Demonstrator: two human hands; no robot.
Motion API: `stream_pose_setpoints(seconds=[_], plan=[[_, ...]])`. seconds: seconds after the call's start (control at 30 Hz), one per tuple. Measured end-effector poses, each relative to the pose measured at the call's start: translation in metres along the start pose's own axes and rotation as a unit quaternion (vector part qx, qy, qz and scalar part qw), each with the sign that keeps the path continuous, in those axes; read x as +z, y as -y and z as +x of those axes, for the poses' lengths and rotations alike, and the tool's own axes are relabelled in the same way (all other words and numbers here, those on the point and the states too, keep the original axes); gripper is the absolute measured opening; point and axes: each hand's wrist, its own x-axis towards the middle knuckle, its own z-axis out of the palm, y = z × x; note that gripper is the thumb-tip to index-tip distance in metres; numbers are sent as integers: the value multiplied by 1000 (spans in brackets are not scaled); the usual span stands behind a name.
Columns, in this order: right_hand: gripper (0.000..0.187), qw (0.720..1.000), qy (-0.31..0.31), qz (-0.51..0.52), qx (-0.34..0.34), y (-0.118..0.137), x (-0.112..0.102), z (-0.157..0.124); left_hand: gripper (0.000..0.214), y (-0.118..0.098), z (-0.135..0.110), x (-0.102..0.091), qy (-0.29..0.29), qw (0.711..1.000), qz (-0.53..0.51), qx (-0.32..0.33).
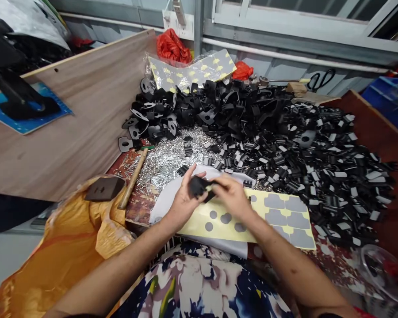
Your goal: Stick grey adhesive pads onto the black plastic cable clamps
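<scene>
- While the left hand [182, 201] gripped a small black plastic part [197, 185] above the yellow sticker sheet [278, 216], the right hand [230, 194] pinched at its edge — apparently pressing a grey pad on.
- Good practice, as judged: hold the part steady, seat the pad square, and press firmly along its whole face.
- Loose black parts [318, 154] and metal pins [166, 159] crowded the desk; the hammer [132, 179] lay well apart — no snag risk noted.

A sticker sheet [278, 216] is laid before the heap of clips [285, 132], with a hammer [119, 187] placed to its left, beside scattered pins [166, 161]
</scene>
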Motion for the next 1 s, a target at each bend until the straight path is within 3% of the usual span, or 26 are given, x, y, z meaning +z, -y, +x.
stream_pose_setpoints(seconds=[0.07,0.17,0.2,0.27,0.33,0.4,0.47,0.5,0.6,0.7,0.77,0.8,0.87,0.93,1.0], plan=[[26,989,111,75,58,-3,30,-24,75,-3,-4,-7,-11,1000,1,-25],[31,988,120,49,87,-15,35,-34,68,-8,-12,-29,-25,993,45,-103],[32,990,113,17,77,-18,32,-33,66,-9,-15,-36,-8,988,75,-132],[33,989,135,-34,58,-22,28,-30,58,-10,-19,-46,80,967,175,-167],[34,982,172,-47,66,-22,29,-28,54,-9,-20,-47,197,917,315,-143],[34,976,179,-10,124,-19,34,-27,60,-5,-17,-43,281,847,440,-103],[33,953,178,86,231,-14,38,-23,67,1,-12,-39,311,800,503,-96],[33,930,178,147,286,-10,39,-21,70,4,-10,-39,314,795,510,-99],[35,854,192,316,365,9,40,-9,59,14,-8,-41,288,835,462,-81],[41,820,222,427,311,41,44,1,30,22,-10,-45,250,871,421,-44],[47,815,255,462,238,63,45,5,23,23,-13,-46,244,887,390,-32],[48,828,263,454,198,71,44,7,25,22,-15,-47,246,900,356,-42],[44,887,228,381,122,78,40,7,37,17,-17,-49,233,934,250,-102],[35,953,123,269,65,71,34,4,48,9,-20,-53,170,962,126,-172],[30,981,27,188,45,55,27,-3,55,0,-21,-55,66,981,19,-184]])
